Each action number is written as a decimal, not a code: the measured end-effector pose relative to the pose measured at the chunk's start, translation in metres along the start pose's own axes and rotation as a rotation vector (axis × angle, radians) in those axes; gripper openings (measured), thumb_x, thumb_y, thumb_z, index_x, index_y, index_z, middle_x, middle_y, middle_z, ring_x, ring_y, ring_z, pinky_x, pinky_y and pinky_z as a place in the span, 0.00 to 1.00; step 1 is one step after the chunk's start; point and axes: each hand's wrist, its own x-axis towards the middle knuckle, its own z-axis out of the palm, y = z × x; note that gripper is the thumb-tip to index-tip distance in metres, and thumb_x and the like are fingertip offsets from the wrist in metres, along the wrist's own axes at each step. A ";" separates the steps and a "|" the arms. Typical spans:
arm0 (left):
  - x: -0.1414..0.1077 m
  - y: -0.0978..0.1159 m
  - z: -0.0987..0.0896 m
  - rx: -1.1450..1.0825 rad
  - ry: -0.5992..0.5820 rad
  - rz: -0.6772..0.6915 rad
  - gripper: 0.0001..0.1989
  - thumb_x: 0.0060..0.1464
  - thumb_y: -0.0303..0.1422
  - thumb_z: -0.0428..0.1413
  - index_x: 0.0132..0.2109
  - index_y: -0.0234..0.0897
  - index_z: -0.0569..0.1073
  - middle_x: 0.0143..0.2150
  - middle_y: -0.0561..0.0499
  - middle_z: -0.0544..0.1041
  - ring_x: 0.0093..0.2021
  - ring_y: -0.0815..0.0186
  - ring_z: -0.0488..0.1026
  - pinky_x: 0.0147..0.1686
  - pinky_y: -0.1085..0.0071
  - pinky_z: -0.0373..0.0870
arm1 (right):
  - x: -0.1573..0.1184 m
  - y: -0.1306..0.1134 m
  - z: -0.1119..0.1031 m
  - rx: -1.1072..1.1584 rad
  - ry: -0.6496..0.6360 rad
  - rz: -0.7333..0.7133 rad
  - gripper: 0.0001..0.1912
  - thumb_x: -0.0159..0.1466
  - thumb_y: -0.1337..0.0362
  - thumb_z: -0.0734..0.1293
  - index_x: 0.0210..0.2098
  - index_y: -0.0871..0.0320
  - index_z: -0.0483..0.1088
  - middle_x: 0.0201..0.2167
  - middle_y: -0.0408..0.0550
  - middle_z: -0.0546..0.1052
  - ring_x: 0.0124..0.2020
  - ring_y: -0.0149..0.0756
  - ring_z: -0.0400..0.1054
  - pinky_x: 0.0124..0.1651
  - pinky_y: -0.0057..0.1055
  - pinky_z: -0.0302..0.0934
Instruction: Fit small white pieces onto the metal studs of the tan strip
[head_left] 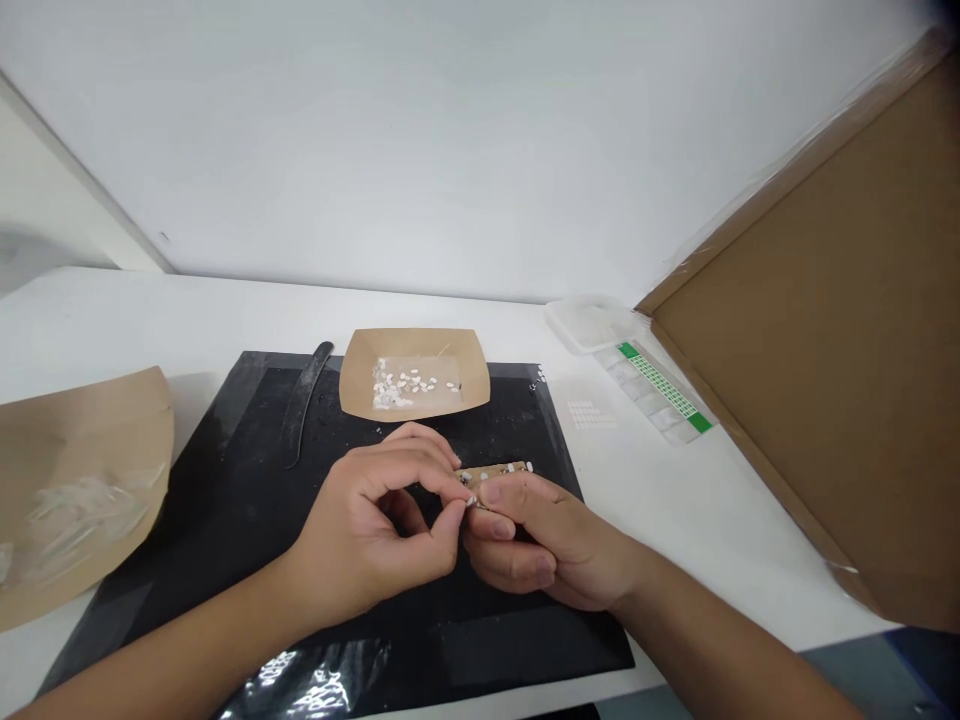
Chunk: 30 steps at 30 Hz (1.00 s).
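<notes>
My right hand [525, 535] is closed round a small brown card strip [491, 471], with the thumb on its near edge. Several small white oval pieces and dark bits sit along the strip. My left hand [382, 505] meets it from the left, thumb and forefinger pinched on a tiny white piece [471, 501] at the strip's near left end. The fingertips hide most of that piece, so its exact kind is unclear. Just beyond my hands stands a brown paper tray [415, 402] holding many loose white oval pieces.
A black mat [225, 480] lies under my hands, with a dark nail file [306, 405] on it. At left is a larger paper tray [142, 405] of clear slivers. To the right are a white dot sheet [592, 415], a green-labelled clear case [660, 390] and a cardboard box [832, 330].
</notes>
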 end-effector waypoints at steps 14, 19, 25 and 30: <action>0.003 -0.006 -0.004 0.110 -0.015 0.075 0.11 0.52 0.19 0.64 0.37 0.39 0.84 0.30 0.51 0.81 0.40 0.61 0.80 0.40 0.65 0.86 | -0.003 0.003 0.000 -0.484 0.201 -0.185 0.24 0.78 0.48 0.60 0.30 0.55 0.60 0.18 0.32 0.58 0.19 0.24 0.45 0.23 0.27 0.43; 0.003 -0.007 -0.005 0.177 -0.031 0.135 0.12 0.49 0.18 0.63 0.36 0.39 0.82 0.29 0.53 0.79 0.39 0.61 0.79 0.50 0.54 0.85 | -0.003 0.004 0.002 -0.623 0.244 -0.202 0.25 0.79 0.48 0.58 0.29 0.55 0.60 0.20 0.34 0.60 0.20 0.25 0.49 0.24 0.27 0.46; 0.003 -0.006 -0.004 0.139 -0.031 0.108 0.11 0.46 0.17 0.62 0.33 0.39 0.80 0.27 0.53 0.78 0.40 0.59 0.79 0.48 0.55 0.85 | -0.003 0.006 0.002 -0.591 0.202 -0.178 0.25 0.79 0.47 0.59 0.30 0.56 0.61 0.20 0.34 0.60 0.20 0.24 0.49 0.24 0.27 0.46; 0.002 -0.005 -0.003 0.031 -0.028 -0.008 0.09 0.48 0.18 0.62 0.31 0.38 0.80 0.28 0.52 0.78 0.39 0.60 0.79 0.39 0.64 0.85 | -0.002 0.006 0.002 -0.404 0.149 -0.138 0.23 0.79 0.49 0.60 0.31 0.55 0.60 0.18 0.32 0.59 0.18 0.24 0.45 0.23 0.26 0.43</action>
